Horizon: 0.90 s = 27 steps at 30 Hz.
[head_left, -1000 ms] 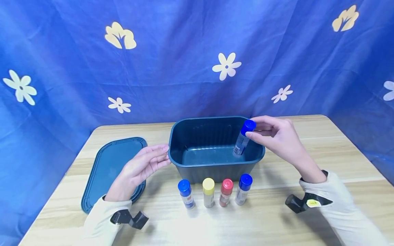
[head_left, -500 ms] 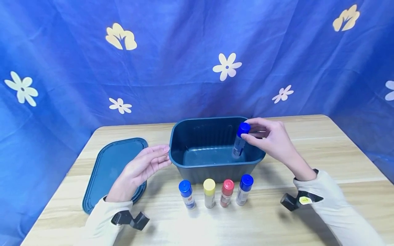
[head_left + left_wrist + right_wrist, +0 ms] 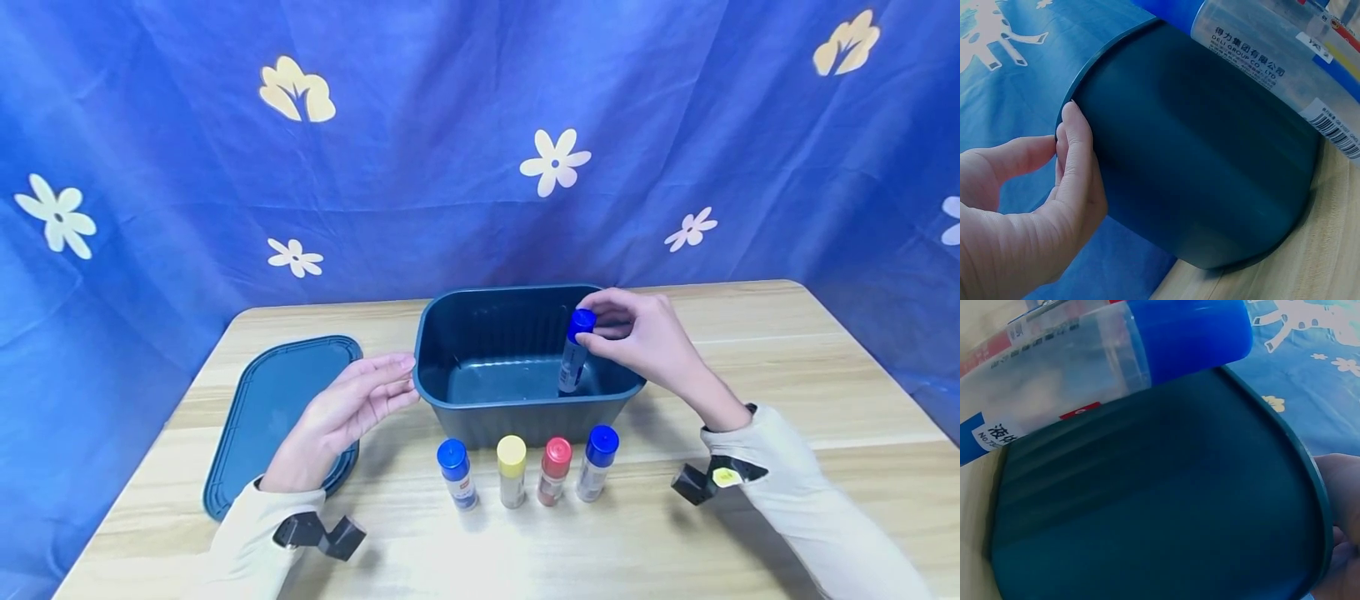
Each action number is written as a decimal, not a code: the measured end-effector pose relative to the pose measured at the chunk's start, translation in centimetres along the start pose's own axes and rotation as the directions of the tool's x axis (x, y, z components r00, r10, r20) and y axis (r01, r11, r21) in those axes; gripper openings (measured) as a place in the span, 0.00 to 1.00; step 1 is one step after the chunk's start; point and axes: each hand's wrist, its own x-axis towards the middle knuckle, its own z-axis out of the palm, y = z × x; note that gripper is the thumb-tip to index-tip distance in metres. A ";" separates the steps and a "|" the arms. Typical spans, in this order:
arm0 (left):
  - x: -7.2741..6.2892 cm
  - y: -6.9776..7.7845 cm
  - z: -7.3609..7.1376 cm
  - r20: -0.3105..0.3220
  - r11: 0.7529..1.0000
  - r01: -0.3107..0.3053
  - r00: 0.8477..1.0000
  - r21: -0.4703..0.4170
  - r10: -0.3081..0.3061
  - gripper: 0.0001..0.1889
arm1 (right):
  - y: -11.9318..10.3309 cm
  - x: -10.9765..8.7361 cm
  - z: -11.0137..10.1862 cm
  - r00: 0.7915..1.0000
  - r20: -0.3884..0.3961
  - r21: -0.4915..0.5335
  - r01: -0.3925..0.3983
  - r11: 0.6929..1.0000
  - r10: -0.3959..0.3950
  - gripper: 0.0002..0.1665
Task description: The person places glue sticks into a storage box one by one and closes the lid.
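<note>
Blue-capped clear bottle (image 3: 1085, 359) before dark teal bin (image 3: 1166, 487), hand (image 3: 1344, 506) at right, patterned blue cloth (image 3: 1310, 419)

Mid-frame in the head view, a tub (image 3: 525, 423) stands on the table (image 3: 787, 358), a curtain (image 3: 420, 183) behind it and four bottles (image 3: 512, 477) in a row just before it. The lid (image 3: 273, 412) lies lower left, partly hidden behind the left hand (image 3: 352, 404), which touches the tub's left end; the right hand (image 3: 645, 337) holds another bottle (image 3: 573, 358), its lower end inside the tub.

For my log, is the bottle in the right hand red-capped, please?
No, the right hand holds a bottle with a blue cap.
</note>
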 end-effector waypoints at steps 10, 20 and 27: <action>0.0 0.0 -0.1 0.025 1.000 -0.008 1.000 -0.008 0.008 0.11 | -0.2 0.6 0.3 0.998 0.046 -0.101 -0.033 0.994 0.038 0.17; 0.1 0.0 -0.1 0.019 1.000 -0.010 1.000 -0.015 0.010 0.10 | -0.3 1.1 0.7 0.998 0.052 -0.191 -0.028 0.981 0.039 0.16; 0.2 0.0 -0.1 0.020 1.000 -0.008 1.000 -0.016 0.008 0.10 | -0.5 1.8 0.8 0.991 0.114 -0.243 -0.035 0.969 0.064 0.17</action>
